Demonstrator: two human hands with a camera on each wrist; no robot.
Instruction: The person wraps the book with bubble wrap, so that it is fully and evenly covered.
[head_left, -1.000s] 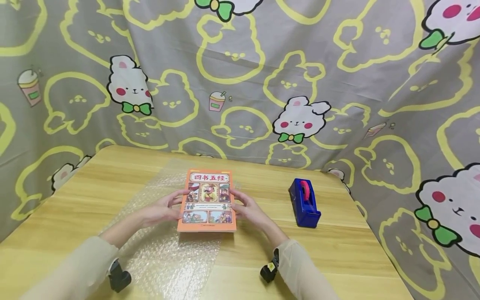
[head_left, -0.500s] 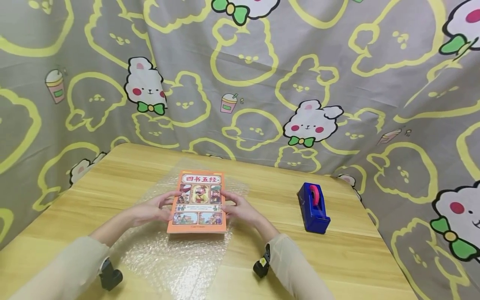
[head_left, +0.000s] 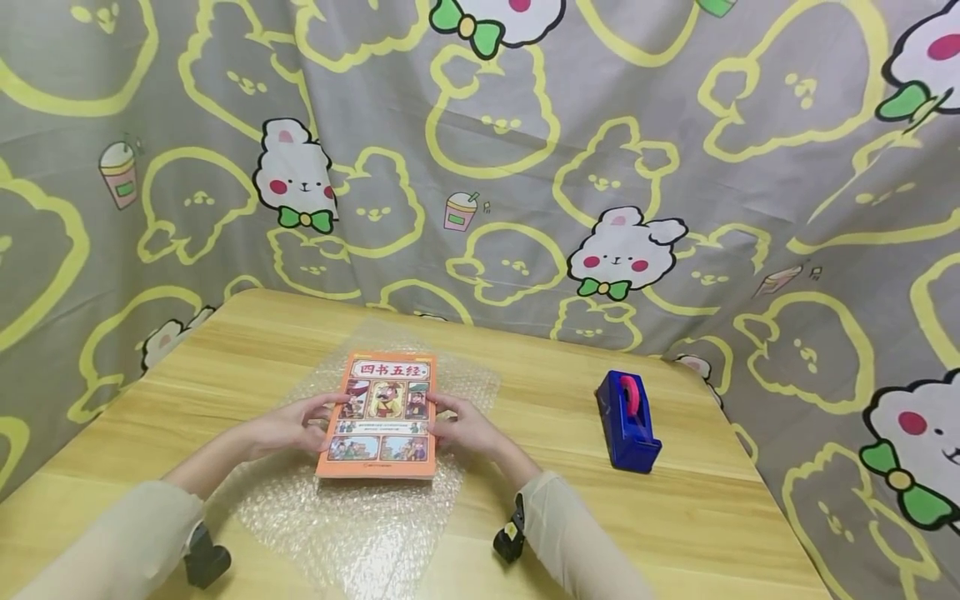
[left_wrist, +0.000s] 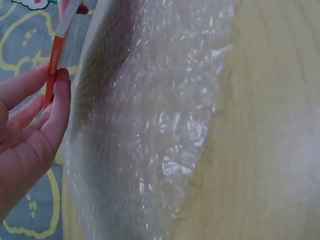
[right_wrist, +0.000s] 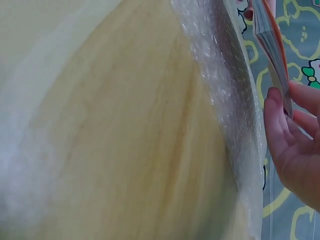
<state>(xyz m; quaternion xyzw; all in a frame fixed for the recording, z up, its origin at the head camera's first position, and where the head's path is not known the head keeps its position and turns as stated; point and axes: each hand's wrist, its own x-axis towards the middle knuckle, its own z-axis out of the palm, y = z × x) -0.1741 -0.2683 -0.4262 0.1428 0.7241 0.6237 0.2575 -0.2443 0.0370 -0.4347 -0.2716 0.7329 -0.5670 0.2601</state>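
Note:
An orange book [head_left: 381,417] with cartoon panels and red lettering on its cover is held over a sheet of bubble wrap [head_left: 352,533] on the table. My left hand [head_left: 288,427] grips its left edge, and my right hand [head_left: 465,427] grips the right edge. In the left wrist view, thumb and fingers of the left hand [left_wrist: 35,120] pinch the orange spine [left_wrist: 52,70]. The right wrist view has the right hand [right_wrist: 295,135] pinching the page edges of the book [right_wrist: 272,45], which stands clear of the bubble wrap [right_wrist: 215,75].
To the right on the wooden table [head_left: 570,500] stands a blue tape dispenser [head_left: 628,425] with a pink-cored roll. A grey patterned curtain [head_left: 510,192] hangs behind the table and along both sides.
Both hands have carried the book leftward and slightly nearer, over the middle of the bubble wrap. The head view has also shifted a little; the tape dispenser stays in place.

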